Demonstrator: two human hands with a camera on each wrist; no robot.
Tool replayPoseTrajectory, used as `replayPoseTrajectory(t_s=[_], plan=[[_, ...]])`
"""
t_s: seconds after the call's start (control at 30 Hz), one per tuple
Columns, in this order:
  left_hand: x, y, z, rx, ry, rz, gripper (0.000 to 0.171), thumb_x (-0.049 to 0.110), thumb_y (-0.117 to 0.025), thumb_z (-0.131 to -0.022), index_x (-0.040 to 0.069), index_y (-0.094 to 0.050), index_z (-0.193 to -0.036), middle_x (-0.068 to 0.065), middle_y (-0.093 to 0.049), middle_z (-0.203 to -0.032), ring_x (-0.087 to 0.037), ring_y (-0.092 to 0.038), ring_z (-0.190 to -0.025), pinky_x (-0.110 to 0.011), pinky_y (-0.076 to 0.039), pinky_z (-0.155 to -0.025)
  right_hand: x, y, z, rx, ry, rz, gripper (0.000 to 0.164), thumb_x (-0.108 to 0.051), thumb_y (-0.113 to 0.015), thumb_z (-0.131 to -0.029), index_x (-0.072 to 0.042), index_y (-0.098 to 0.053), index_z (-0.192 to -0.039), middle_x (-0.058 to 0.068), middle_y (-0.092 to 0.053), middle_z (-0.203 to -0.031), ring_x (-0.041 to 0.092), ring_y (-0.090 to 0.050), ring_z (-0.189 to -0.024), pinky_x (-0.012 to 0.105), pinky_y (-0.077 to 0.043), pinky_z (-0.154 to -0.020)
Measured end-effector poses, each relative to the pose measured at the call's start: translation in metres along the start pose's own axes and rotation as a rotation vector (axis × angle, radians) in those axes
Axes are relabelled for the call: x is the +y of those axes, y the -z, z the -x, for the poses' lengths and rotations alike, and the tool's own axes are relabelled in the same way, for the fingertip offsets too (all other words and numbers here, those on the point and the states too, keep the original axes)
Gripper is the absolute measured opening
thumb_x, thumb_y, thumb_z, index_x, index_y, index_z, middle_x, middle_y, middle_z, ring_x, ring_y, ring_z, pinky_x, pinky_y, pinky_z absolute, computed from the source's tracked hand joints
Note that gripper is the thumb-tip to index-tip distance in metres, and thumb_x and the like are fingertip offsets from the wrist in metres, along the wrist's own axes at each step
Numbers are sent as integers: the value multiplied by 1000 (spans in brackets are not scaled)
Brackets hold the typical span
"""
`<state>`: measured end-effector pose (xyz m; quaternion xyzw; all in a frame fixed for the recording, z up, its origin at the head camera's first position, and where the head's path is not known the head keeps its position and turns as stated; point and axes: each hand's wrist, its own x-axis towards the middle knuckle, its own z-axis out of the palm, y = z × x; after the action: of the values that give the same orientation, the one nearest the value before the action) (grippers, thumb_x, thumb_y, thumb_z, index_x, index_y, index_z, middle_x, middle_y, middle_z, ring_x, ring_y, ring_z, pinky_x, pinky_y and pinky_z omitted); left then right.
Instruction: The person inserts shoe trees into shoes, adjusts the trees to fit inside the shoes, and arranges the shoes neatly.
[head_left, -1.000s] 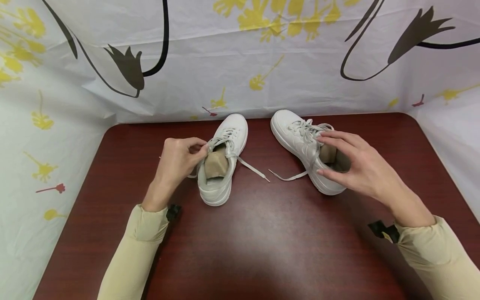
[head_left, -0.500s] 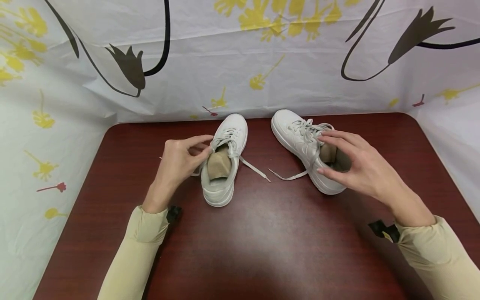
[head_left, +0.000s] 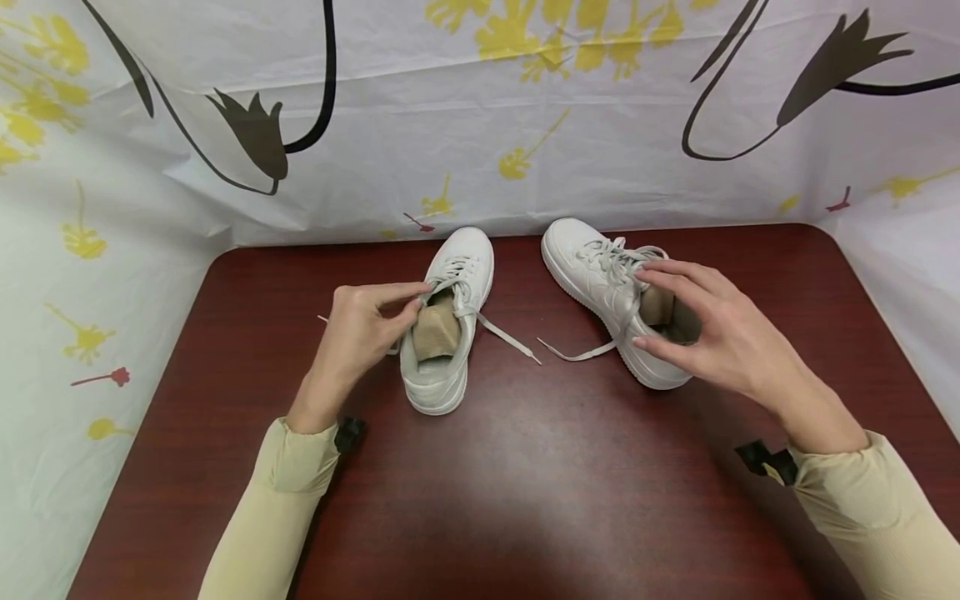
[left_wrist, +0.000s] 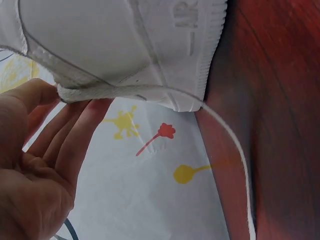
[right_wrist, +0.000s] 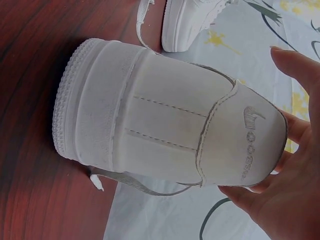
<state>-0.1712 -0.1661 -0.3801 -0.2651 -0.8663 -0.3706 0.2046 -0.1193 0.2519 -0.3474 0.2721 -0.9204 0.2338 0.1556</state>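
Observation:
Two white sneakers stand on the table, toes pointing away. My left hand (head_left: 360, 321) pinches the upper edge of the left sneaker (head_left: 435, 389) by its lace eyelets, thumb and fingertips either side of that edge in the left wrist view. From there a grey-white lace (left_wrist: 220, 120) hangs down along the sneaker's side. My right hand (head_left: 720, 329) spreads over the opening of the right sneaker (head_left: 570, 246), fingertips near its laces and thumb at the near side. In the right wrist view the thumb stays apart from the heel (right_wrist: 165, 112). Tan stuffing (head_left: 437, 331) fills the left sneaker's opening.
The dark red-brown table (head_left: 517, 500) has rounded far corners. Patterned white sheeting (head_left: 465, 125) rises behind it and at both sides. Loose lace ends, the left sneaker's (head_left: 510, 339) and the right sneaker's (head_left: 573, 357), lie on the table between the sneakers.
The left sneaker's heel has swung slightly right, and my left hand has moved a little right with it. The right hand and right sneaker have stayed in place.

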Motion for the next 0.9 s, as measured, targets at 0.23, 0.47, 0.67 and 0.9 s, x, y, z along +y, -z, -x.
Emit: replayPoseTrajectory(t_s=[0.23,0.47,0.67,0.9], plan=[[0,-3,1,74,-26,11,23,0,-71,-81,15,-82,-95,3,-76,-87,-5,-41,-51,-15,-26,-45,0,-1,0,-3,1,1,78,-21,-91,-64,-12,-61,-135,9,-55,-138,31,-49,-127,21,-28,-109],[-1,-4,3,105,-40,5,25,-2,-68,-79,14,-82,-93,3,-77,-88,-10,-67,-68,-11,-40,-59,-2,-1,-1,3,1,0,78,-21,-90,-64,-11,-60,-136,9,-54,-139,30,-48,-129,19,-27,-110],[-1,-2,2,64,-39,24,21,4,-74,-83,14,-81,-100,1,-76,-96,-15,-73,-86,-21,-53,-76,-3,-1,-3,2,3,-12,79,-20,-91,-64,-13,-60,-136,8,-54,-139,30,-47,-132,18,-25,-111],[1,2,-3,-71,94,-104,27,24,-73,-89,18,-77,-115,-2,-76,-100,-16,-58,-63,-33,-47,-62,-5,-3,-4,-6,-8,-9,78,-21,-90,-65,-13,-60,-136,9,-53,-140,32,-45,-134,22,-26,-112]])
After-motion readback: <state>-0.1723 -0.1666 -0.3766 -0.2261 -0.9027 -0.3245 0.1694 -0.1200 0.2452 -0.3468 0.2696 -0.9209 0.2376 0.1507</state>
